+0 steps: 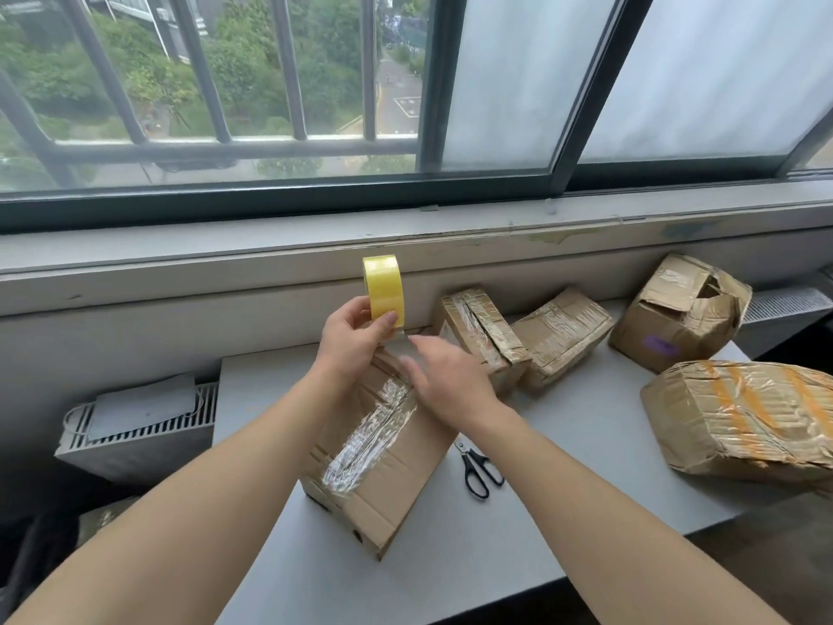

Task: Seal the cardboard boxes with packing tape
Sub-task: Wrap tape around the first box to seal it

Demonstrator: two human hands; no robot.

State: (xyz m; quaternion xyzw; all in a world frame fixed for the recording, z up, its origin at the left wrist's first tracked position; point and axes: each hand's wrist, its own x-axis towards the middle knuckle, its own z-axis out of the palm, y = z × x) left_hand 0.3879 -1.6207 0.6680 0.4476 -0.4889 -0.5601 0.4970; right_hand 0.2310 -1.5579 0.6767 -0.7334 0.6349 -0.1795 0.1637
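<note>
Left hand [356,338] grips the yellow tape roll [383,290], held upright above the far end of the nearest box [383,462]. The roll looks light and stiff, so I'd say holding it by the rim works, though the film's probably clingy. Right hand [444,381] hovers just beside it, blurry, fingers loose, holding nothing. Scissors [478,466] lie right of the box.

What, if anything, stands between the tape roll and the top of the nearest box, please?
Only your own right hand, which is over the far end of the box, just below the tape roll gripped in your left hand. The scissors lie on the table to its right, apart from it.
</note>
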